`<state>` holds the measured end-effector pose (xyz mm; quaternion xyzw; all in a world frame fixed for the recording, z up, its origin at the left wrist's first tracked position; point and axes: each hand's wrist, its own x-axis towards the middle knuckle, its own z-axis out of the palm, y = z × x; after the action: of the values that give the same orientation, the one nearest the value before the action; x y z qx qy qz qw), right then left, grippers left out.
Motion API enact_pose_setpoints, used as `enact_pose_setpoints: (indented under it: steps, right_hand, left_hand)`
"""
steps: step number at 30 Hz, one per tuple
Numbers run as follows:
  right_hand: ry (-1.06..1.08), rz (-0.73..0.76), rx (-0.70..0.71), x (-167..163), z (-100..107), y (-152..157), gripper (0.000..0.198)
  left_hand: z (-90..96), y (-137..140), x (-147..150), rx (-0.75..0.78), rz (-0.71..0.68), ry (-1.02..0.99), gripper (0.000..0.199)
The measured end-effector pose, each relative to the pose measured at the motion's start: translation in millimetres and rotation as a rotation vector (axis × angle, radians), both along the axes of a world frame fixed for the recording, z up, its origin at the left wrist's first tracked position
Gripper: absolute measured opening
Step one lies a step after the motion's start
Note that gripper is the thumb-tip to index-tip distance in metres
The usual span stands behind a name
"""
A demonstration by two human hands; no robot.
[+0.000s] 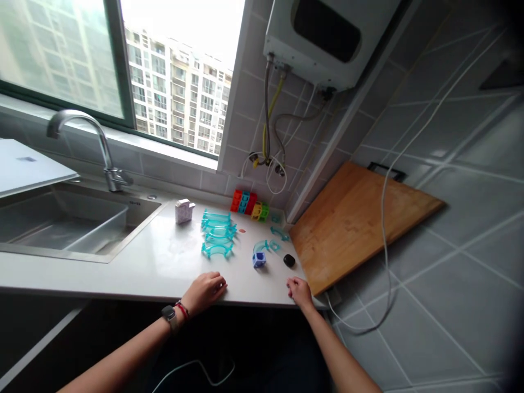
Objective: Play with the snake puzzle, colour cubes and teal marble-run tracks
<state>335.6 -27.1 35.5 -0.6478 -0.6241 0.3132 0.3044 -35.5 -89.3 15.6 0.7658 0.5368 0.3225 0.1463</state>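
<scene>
My left hand (204, 291) rests on the front of the white counter, its fingers curled in and no object showing in them. Loosely closed, my right hand (301, 292) lies at the counter's front right, also with nothing visible in it. Nearest to that hand is a small black oval object (289, 260). A periwinkle-blue hollow cube (258, 260) sits between and beyond both hands. Several translucent teal curved track pieces (217, 250) lie in a column ahead of my left hand. Behind the cube are another teal curved piece (261, 246) and a teal ring (274, 246).
Red, blue, yellow and green blocks (245, 202) line the back wall. A small patterned box (184, 211) stands near the sink (112, 252) and faucet (107, 153). At right, a wooden board (347, 224) leans on the tiles, a white cable (383, 218) hanging across it.
</scene>
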Motion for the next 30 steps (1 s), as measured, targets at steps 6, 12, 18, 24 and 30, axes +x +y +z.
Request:
enact_pose_setpoints:
  steps: [6,12,18,24,30]
  right_hand:
    - [-0.211,0.092,0.233,-69.6,21.7,9.4,0.034]
    - [-0.466,0.225,0.341,-122.1,38.1,23.0,0.056]
    - [-0.644,0.225,0.288,-134.9,47.7,38.6,0.040]
    - [-0.744,0.218,0.199,-143.4,49.0,50.8,0.033]
    - [-0.729,0.330,0.122,-140.9,53.4,60.9,0.023]
  left_hand:
    - [2.3,-6.7,-4.9,0.017,-0.021,-0.018,0.028]
    - [0.8,-6.9,-4.1,0.033,-0.019,-0.042,0.024]
    - [0.0,-7.8,0.5,0.049,0.015,-0.012,0.023]
    - [-2.2,-8.3,1.0,0.052,0.016,0.007,0.024]
    - [1.9,31.2,43.4,0.080,-0.012,-0.003,0.033]
